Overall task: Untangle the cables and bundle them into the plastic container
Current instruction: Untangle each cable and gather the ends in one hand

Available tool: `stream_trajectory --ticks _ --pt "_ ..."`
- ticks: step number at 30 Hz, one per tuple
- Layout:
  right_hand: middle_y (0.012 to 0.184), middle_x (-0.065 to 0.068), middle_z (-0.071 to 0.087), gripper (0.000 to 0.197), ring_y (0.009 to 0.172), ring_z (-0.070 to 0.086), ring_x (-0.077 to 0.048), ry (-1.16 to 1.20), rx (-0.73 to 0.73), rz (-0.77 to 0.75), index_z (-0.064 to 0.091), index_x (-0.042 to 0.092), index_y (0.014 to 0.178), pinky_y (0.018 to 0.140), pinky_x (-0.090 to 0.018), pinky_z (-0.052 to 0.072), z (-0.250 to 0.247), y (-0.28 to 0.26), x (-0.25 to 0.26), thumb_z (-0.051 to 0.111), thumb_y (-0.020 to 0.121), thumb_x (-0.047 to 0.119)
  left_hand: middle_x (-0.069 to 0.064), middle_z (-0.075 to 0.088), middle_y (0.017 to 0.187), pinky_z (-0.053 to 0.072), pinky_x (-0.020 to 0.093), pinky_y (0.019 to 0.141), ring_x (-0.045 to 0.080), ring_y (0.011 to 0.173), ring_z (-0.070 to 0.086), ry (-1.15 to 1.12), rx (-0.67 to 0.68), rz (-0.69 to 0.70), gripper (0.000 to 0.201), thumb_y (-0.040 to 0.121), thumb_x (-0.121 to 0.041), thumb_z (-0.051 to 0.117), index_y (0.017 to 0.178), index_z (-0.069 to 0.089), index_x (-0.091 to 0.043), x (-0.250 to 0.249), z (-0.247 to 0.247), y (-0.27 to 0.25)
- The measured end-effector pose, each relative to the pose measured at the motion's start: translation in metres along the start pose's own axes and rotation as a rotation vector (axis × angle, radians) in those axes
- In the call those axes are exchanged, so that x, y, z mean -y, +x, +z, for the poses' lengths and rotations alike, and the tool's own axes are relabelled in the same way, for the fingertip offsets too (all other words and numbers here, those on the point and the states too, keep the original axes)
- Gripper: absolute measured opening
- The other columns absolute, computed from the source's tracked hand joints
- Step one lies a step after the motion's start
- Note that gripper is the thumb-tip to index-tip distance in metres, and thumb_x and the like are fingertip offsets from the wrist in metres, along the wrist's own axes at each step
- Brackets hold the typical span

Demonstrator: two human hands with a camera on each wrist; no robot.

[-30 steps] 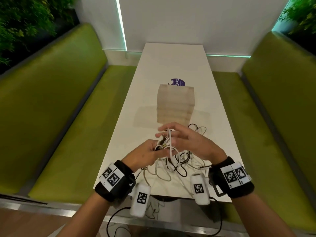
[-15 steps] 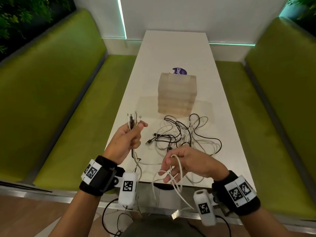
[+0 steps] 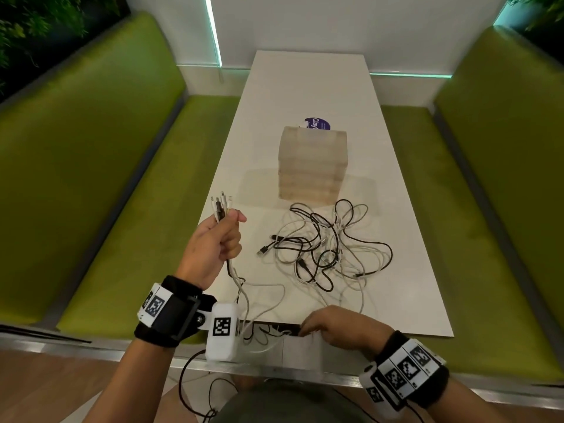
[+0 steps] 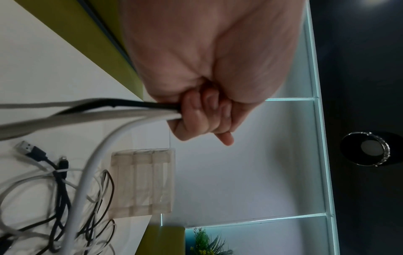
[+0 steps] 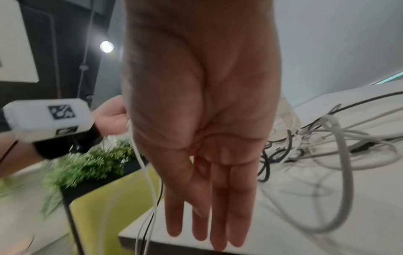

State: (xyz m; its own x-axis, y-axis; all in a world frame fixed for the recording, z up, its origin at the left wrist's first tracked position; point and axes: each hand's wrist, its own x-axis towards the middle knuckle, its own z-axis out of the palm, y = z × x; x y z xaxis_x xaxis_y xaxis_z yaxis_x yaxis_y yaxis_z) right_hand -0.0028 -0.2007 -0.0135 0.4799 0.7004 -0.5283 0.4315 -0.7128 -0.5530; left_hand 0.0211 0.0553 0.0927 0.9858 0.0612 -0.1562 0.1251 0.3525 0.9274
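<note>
My left hand (image 3: 227, 236) is raised over the table's left edge and grips a bundle of cable ends (image 3: 221, 207), white and black, plugs pointing up. In the left wrist view the fingers (image 4: 196, 120) curl round those strands. The held strands (image 3: 245, 296) hang down past the near table edge, where my right hand (image 3: 308, 329) is. Its fingers (image 5: 209, 215) are straight and point down, and a thin white cable (image 5: 144, 165) runs beside them; whether they touch is unclear. The loose tangle of cables (image 3: 329, 248) lies in front of the translucent plastic container (image 3: 312, 166).
The white table (image 3: 305, 87) runs away from me between two green benches (image 3: 91, 178). A purple round label (image 3: 319, 123) lies behind the container. Black sensor leads hang below my wrists near my lap.
My hands have parted from over the tangle. The left lifted the plug ends up and left; the right dropped toward the near edge along the hanging strands, its fingers now straight.
</note>
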Motion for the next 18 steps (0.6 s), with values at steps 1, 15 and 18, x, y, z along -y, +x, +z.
stream_trajectory --ticks 1,15,18 --pt "0.124 0.000 0.062 0.040 0.112 0.057 -0.015 0.050 -0.025 0.016 0.065 0.020 0.118 0.099 -0.033 0.045 -0.004 -0.001 -0.001 0.045 0.089 0.003 -0.011 0.025 0.050 0.015 0.020 0.042 0.004 0.042 0.020 -0.016 0.001 -0.002 0.027 0.100 -0.017 0.040 0.079 0.055 -0.009 0.001 0.001 0.001" --pt "0.108 -0.007 0.064 0.015 0.097 0.060 -0.024 0.007 -0.432 0.335 0.063 0.011 0.100 0.079 -0.034 0.046 -0.040 0.069 0.012 0.053 0.092 0.019 -0.005 0.034 0.053 0.021 0.018 0.041 0.006 0.043 0.022 -0.092 0.010 -0.074 0.031 0.100 -0.022 0.040 0.075 0.052 -0.011 0.017 0.003 -0.005" --pt "0.094 -0.003 0.065 0.017 0.084 0.059 -0.019 0.159 -0.476 0.228 0.065 0.011 0.099 0.072 -0.029 0.045 -0.058 0.057 0.018 0.052 0.093 0.019 -0.004 0.038 0.055 0.023 0.018 0.041 0.007 0.043 0.023 -0.001 0.001 -0.092 0.029 0.100 -0.022 0.042 0.078 0.056 -0.009 0.027 -0.003 -0.004"
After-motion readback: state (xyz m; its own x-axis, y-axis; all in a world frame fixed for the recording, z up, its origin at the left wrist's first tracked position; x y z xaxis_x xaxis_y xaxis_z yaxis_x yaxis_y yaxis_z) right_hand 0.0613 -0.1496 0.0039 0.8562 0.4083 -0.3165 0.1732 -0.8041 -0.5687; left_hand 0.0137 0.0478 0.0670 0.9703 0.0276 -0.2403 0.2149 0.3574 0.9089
